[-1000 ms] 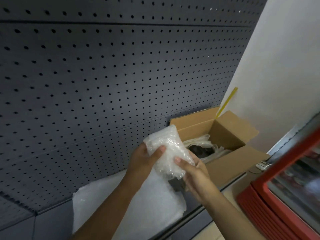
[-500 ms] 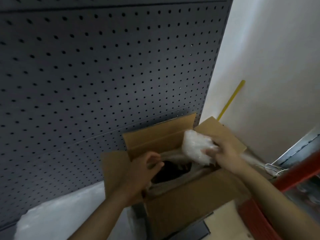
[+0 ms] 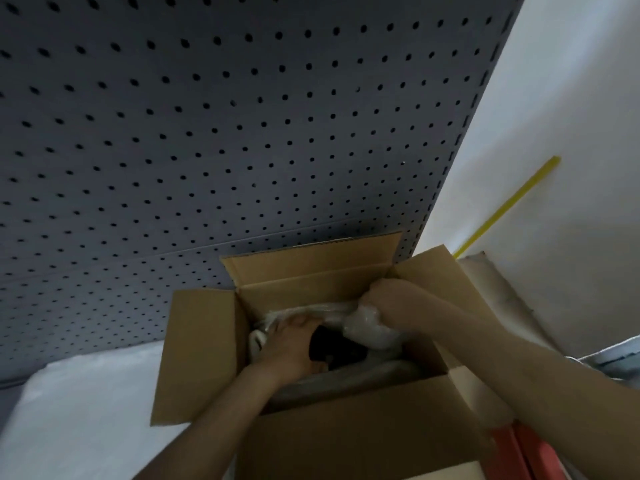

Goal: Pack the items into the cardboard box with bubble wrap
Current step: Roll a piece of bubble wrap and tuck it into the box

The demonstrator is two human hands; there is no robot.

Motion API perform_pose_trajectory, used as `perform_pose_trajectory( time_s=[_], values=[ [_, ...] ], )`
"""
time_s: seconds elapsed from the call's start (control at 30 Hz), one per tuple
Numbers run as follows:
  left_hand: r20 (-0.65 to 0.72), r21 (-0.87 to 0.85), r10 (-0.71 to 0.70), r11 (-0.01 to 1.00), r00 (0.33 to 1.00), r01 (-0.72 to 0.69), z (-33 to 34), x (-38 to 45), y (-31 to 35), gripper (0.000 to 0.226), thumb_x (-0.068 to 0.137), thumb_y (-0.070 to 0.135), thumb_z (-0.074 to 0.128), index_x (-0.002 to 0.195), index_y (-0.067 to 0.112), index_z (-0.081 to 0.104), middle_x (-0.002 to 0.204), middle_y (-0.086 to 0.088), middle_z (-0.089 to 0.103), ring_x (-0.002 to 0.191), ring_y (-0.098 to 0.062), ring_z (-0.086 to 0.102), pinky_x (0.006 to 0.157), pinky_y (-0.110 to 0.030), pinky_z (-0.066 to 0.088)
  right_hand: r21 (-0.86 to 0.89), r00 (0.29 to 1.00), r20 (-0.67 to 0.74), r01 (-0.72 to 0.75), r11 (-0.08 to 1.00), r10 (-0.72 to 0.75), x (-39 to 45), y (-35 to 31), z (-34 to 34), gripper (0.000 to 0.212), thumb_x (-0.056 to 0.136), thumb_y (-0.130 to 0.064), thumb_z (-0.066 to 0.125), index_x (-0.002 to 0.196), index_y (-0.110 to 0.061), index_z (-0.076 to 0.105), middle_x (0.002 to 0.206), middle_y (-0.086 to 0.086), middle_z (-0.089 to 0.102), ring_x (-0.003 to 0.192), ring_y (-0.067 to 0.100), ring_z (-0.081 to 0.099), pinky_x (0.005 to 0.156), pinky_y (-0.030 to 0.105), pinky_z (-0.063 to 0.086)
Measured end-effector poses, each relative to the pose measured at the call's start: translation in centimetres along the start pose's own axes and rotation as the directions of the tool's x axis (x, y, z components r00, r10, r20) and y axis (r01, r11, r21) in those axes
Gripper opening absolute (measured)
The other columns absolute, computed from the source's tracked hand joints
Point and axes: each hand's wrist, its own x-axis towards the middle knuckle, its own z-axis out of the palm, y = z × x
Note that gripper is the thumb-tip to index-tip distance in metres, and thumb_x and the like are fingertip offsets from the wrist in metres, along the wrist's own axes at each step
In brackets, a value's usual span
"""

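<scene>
Presently, a dark pegboard [image 3: 207, 133] fills the view beyond both hands, with a white wall [image 3: 571, 98] off past the right hand. The cardboard box [image 3: 346, 438] sits directly under the hands, all four flaps folded out. A white sheet of bubble wrap [image 3: 76, 410] lies outside the box, beyond the left forearm.

Inside, clear wrapped items line the far side, and a dark item [image 3: 332, 348] lies between the two hands. The wrapped bundle [image 3: 367, 329] is at the right inner side of the box, directly beneath the right hand, its long axis running roughly from that hand down toward the box's middle.

The right hand [image 3: 391, 299] is much the nearer: fingers curled closed around the bundle's upper end, wrist bent downward. The left hand [image 3: 287, 344] reaches in palm down, fingers spread loosely over the contents, gripping nothing that can be made out.

Judgement: the bundle is being seated; the remaining move is a short downward push.
</scene>
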Motion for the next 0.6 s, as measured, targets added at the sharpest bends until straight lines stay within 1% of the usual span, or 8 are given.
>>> perform_pose_trajectory(
  time_s=[0.03,0.1,0.17,0.27,0.37,0.43,0.47,0.6],
  values=[
    [0.001,-0.018,0.010,1.000,1.000,-0.010,0.0,0.0,-0.1,0.082,0.078,0.043,0.070,0.146,0.032,0.027,0.154,0.005,0.029,0.141,-0.017,0.025,0.115,-0.032,0.018,-0.042,0.998,0.055,0.011,0.999,-0.008,0.5,-0.1,0.0,0.030,0.095,-0.019,0.048,0.120,-0.010,0.062,0.122,0.010,0.061,0.115,0.028,0.056,0.094,0.033,0.043],
    [0.015,-0.042,0.038,0.998,0.999,-0.037,-0.3,0.0,-0.2,0.084,0.078,0.037,0.071,0.148,0.030,0.024,0.154,0.005,0.027,0.141,-0.016,0.024,0.114,-0.028,0.017,-0.146,0.996,0.076,0.055,0.988,-0.045,1.2,-0.5,0.1,0.033,0.097,-0.020,0.044,0.125,-0.011,0.058,0.127,0.009,0.057,0.119,0.027,0.053,0.099,0.034,0.042],
    [0.043,-0.046,0.051,0.998,0.998,-0.050,-0.6,0.2,-0.3,0.087,0.079,0.033,0.072,0.149,0.029,0.020,0.156,0.005,0.023,0.143,-0.015,0.021,0.114,-0.025,0.013,-0.209,0.999,0.002,0.050,0.977,-0.051,2.0,-0.4,1.0,0.034,0.095,-0.020,0.047,0.128,-0.015,0.053,0.130,0.009,0.052,0.120,0.027,0.049,0.098,0.037,0.042],
    [0.071,-0.058,0.067,0.996,0.995,-0.063,-0.6,0.3,-0.6,0.089,0.080,0.036,0.070,0.150,0.031,0.016,0.158,0.005,0.017,0.143,-0.016,0.018,0.116,-0.029,0.014,-0.265,0.995,-0.074,0.047,0.963,-0.069,2.4,-0.4,1.8,0.046,0.090,-0.016,0.055,0.135,-0.017,0.045,0.135,0.010,0.045,0.126,0.028,0.040,0.095,0.038,0.044],
    [0.093,-0.065,0.069,0.996,0.993,-0.063,-0.5,0.1,-1.1,0.090,0.080,0.043,0.068,0.150,0.032,0.012,0.158,0.007,0.015,0.143,-0.015,0.017,0.116,-0.028,0.012,-0.342,0.980,-0.101,0.126,0.931,-0.170,2.3,-1.5,2.5,0.050,0.091,-0.010,0.052,0.140,-0.012,0.038,0.142,0.012,0.036,0.131,0.029,0.031,0.095,0.037,0.044],
    [0.094,-0.064,0.064,0.996,0.994,-0.058,-0.4,0.2,-1.3,0.093,0.079,0.045,0.069,0.150,0.031,0.012,0.158,0.007,0.014,0.143,-0.014,0.017,0.119,-0.032,0.012,-0.396,0.964,-0.073,0.206,0.895,-0.255,2.5,-2.0,2.7,0.050,0.092,-0.009,0.049,0.140,-0.011,0.036,0.144,0.012,0.034,0.132,0.029,0.029,0.095,0.036,0.041],
    [0.098,-0.066,0.061,0.996,0.993,-0.055,-0.3,0.3,-1.3,0.094,0.078,0.046,0.069,0.150,0.030,0.012,0.158,0.007,0.014,0.143,-0.014,0.017,0.119,-0.035,0.013,-0.416,0.961,-0.056,0.223,0.882,-0.269,2.8,-2.2,2.4,0.050,0.092,-0.009,0.050,0.140,-0.012,0.036,0.144,0.012,0.034,0.131,0.029,0.030,0.094,0.036,0.041],
    [0.130,-0.077,0.043,0.996,0.991,-0.033,0.0,0.6,-1.2,0.097,0.077,0.044,0.071,0.151,0.029,0.010,0.158,0.011,0.009,0.142,-0.016,0.018,0.118,-0.031,0.019,-0.378,0.969,0.000,0.228,0.897,-0.246,5.0,-1.9,2.0,0.055,0.086,-0.011,0.061,0.137,-0.014,0.042,0.142,0.009,0.035,0.128,0.028,0.033,0.092,0.037,0.042]
  ],
)
